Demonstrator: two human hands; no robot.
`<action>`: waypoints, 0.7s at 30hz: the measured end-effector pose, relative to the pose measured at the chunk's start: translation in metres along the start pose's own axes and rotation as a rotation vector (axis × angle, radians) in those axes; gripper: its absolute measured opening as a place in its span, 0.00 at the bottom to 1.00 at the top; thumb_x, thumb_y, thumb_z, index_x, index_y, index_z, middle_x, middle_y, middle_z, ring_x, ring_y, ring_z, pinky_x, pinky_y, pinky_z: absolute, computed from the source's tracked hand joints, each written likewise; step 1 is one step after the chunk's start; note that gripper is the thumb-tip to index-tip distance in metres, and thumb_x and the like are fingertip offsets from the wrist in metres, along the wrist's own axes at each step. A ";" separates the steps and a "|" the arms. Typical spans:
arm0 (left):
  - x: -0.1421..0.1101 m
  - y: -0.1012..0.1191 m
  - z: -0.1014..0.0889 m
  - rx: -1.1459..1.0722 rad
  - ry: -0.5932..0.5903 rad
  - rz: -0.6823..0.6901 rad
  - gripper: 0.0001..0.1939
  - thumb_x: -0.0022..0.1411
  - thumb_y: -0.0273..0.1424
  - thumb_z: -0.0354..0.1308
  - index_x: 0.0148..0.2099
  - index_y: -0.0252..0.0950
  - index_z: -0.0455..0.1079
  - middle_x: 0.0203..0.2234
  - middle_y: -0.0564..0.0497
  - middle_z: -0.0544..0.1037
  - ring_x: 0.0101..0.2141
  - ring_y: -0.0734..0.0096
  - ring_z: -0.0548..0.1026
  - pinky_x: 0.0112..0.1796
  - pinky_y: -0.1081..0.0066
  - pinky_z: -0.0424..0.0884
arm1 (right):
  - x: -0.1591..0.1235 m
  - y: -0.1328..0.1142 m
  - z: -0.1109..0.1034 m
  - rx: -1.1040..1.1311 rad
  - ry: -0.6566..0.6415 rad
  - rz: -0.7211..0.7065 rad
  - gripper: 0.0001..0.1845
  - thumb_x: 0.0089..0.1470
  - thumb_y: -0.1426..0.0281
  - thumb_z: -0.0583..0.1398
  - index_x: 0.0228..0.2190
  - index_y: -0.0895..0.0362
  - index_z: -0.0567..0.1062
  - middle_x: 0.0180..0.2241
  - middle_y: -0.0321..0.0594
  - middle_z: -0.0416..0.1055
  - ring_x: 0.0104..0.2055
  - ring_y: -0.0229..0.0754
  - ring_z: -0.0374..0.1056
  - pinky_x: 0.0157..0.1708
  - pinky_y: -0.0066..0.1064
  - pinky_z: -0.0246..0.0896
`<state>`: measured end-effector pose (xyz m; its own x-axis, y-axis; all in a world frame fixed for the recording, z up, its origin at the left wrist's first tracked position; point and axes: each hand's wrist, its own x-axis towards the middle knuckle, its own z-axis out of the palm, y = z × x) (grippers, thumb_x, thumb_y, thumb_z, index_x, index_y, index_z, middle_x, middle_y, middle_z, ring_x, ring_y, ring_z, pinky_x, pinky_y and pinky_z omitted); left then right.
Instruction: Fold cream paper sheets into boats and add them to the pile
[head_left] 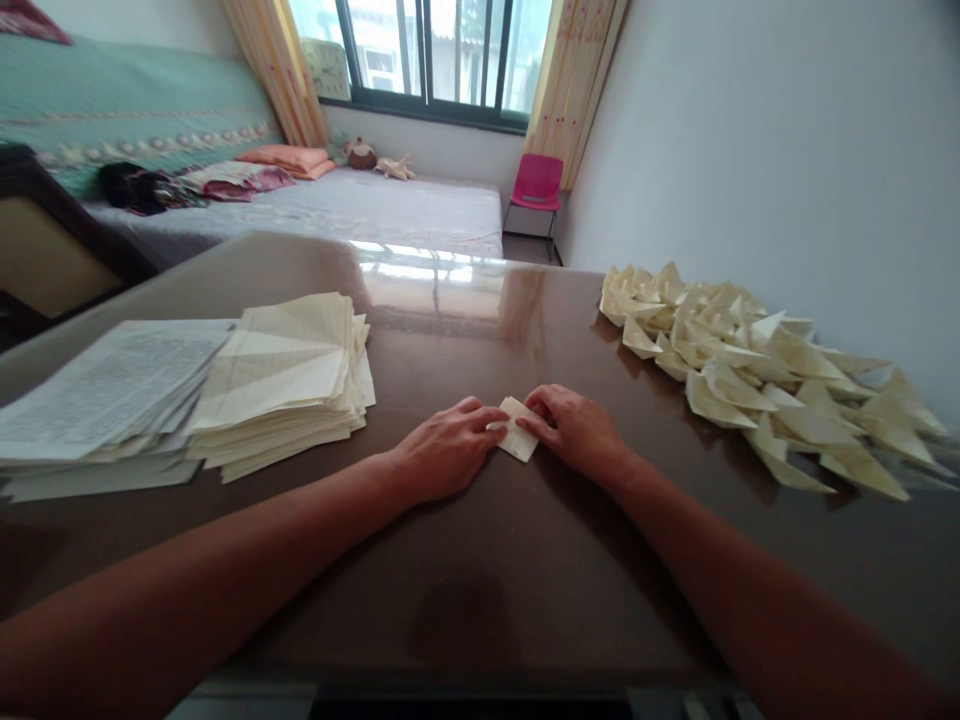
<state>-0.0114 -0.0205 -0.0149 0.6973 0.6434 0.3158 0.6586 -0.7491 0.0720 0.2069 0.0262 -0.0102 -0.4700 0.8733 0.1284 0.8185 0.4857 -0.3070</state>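
A small folded piece of cream paper [517, 442] lies on the brown tabletop in front of me. My left hand [452, 445] has its fingers closed on the paper's left edge. From the other side my right hand [574, 428] pinches its right edge, with thumb and fingers bent round it. Off to the left is a stack of cream paper sheets [281, 365], the top one creased. On the right stands a heap of folded paper boats [735, 350], with pointed tips.
Printed sheets [105, 385] lie in a pile at the left, partly under the cream stack. The glossy table [450, 600] reaches toward a bed [420, 210]. Beyond its far right corner stands a pink chair [538, 183], and a white wall [765, 140] runs along the right.
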 end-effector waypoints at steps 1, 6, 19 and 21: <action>0.000 0.002 0.000 -0.017 0.003 0.012 0.16 0.65 0.25 0.46 0.50 0.33 0.71 0.51 0.46 0.73 0.43 0.66 0.68 0.49 0.66 0.69 | 0.000 0.001 0.000 0.054 -0.030 0.023 0.13 0.56 0.57 0.58 0.34 0.54 0.72 0.34 0.36 0.73 0.32 0.38 0.66 0.28 0.27 0.53; 0.000 0.004 -0.001 -0.056 0.005 0.036 0.15 0.63 0.24 0.47 0.48 0.35 0.72 0.49 0.46 0.72 0.43 0.66 0.69 0.49 0.67 0.69 | 0.002 0.005 -0.007 0.201 -0.168 0.062 0.10 0.51 0.61 0.61 0.31 0.55 0.74 0.26 0.33 0.71 0.26 0.35 0.63 0.26 0.27 0.51; 0.001 0.006 -0.004 -0.085 0.239 -0.075 0.09 0.67 0.28 0.47 0.45 0.34 0.67 0.43 0.47 0.71 0.43 0.71 0.72 0.45 0.72 0.70 | -0.003 -0.006 -0.006 0.616 0.034 -0.078 0.06 0.53 0.68 0.59 0.33 0.56 0.72 0.27 0.33 0.70 0.28 0.34 0.64 0.28 0.25 0.59; 0.002 0.006 -0.004 -0.069 0.319 -0.137 0.09 0.67 0.30 0.49 0.47 0.34 0.65 0.44 0.46 0.71 0.43 0.70 0.72 0.43 0.73 0.70 | -0.007 -0.014 -0.007 0.562 0.145 -0.169 0.05 0.53 0.70 0.59 0.34 0.55 0.74 0.31 0.35 0.72 0.31 0.35 0.66 0.31 0.26 0.61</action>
<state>-0.0076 -0.0242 -0.0107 0.4729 0.6652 0.5778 0.7119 -0.6749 0.1944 0.2010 0.0132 0.0002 -0.4960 0.8016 0.3339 0.4183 0.5575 -0.7171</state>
